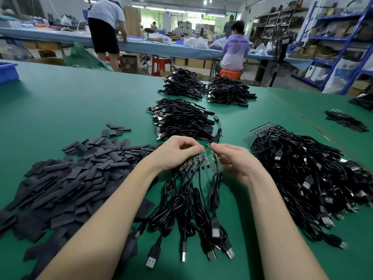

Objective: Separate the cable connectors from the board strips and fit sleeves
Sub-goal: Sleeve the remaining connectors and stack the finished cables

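Observation:
My left hand (177, 153) grips a board strip (194, 161) with several small boards, whose black USB cables (191, 215) hang down toward me over the green table (80, 102). Just right of it, my right hand (234, 160) pinches one small connector board (214, 153) at the strip's end; its cable (217, 178) droops below. A broad heap of flat black sleeves (66, 178) lies to the left. Whether the pinched board is still joined to the strip is unclear.
Three bundles of sleeved cables (181, 120) lie beyond my hands. A large heap of cables on strips (306, 178) is at the right. A blue bin (8, 72) stands far left. People work at a far table (141, 47); shelves (333, 37) are at the right.

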`<state>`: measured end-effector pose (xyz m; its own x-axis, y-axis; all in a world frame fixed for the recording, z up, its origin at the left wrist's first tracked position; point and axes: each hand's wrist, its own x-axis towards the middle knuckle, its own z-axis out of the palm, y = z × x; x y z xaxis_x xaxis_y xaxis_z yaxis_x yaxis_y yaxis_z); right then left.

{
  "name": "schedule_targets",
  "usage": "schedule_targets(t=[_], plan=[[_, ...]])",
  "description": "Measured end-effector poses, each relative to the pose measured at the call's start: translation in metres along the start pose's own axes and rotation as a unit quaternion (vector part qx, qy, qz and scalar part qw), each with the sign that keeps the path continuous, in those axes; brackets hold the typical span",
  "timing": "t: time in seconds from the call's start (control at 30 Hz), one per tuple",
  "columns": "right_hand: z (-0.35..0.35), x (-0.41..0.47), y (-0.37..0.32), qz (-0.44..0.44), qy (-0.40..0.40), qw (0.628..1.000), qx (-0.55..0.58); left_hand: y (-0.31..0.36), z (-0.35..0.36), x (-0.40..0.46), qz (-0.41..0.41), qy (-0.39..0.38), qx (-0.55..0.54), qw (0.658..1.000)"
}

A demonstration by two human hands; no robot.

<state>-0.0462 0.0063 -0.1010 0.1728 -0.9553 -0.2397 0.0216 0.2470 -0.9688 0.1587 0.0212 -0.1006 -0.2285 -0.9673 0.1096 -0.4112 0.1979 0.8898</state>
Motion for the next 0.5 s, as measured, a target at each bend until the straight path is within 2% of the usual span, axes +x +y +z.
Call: schedule_targets(t=[0.07,0.1,0.17,0.2,0.23,0.3,0.37,0.43,0.5], plan=[[-0.007,-0.003,-0.008,-0.049,0.097,0.991,-0.078,-0.005,0.003,0.0,-0.025,0.021,0.128,0.991],[-0.009,-0.004,-0.011,-0.071,0.117,0.987,-0.08,-0.005,0.006,-0.001,-0.025,0.032,0.177,0.983],[-0.006,-0.005,-0.018,-0.1,0.112,0.986,-0.079,0.001,0.013,-0.002,0.003,0.065,0.214,0.975],[-0.002,-0.006,-0.02,-0.107,0.1,0.986,-0.079,0.005,0.017,-0.003,0.021,0.083,0.196,0.977],[0.003,-0.007,-0.023,-0.111,0.086,0.988,-0.072,0.01,0.021,-0.003,0.03,0.095,0.143,0.985],[0.013,-0.007,-0.026,-0.117,0.066,0.99,-0.049,0.017,0.03,-0.001,0.006,0.079,-0.035,0.996],[0.021,-0.007,-0.026,-0.115,0.062,0.991,-0.03,0.02,0.038,-0.002,-0.036,0.066,-0.185,0.98],[0.023,-0.008,-0.027,-0.108,0.076,0.99,-0.046,0.02,0.041,-0.003,-0.067,0.076,-0.26,0.96],[0.024,-0.008,-0.031,-0.137,0.12,0.974,-0.136,0.019,0.041,-0.005,-0.094,0.079,-0.309,0.943]])
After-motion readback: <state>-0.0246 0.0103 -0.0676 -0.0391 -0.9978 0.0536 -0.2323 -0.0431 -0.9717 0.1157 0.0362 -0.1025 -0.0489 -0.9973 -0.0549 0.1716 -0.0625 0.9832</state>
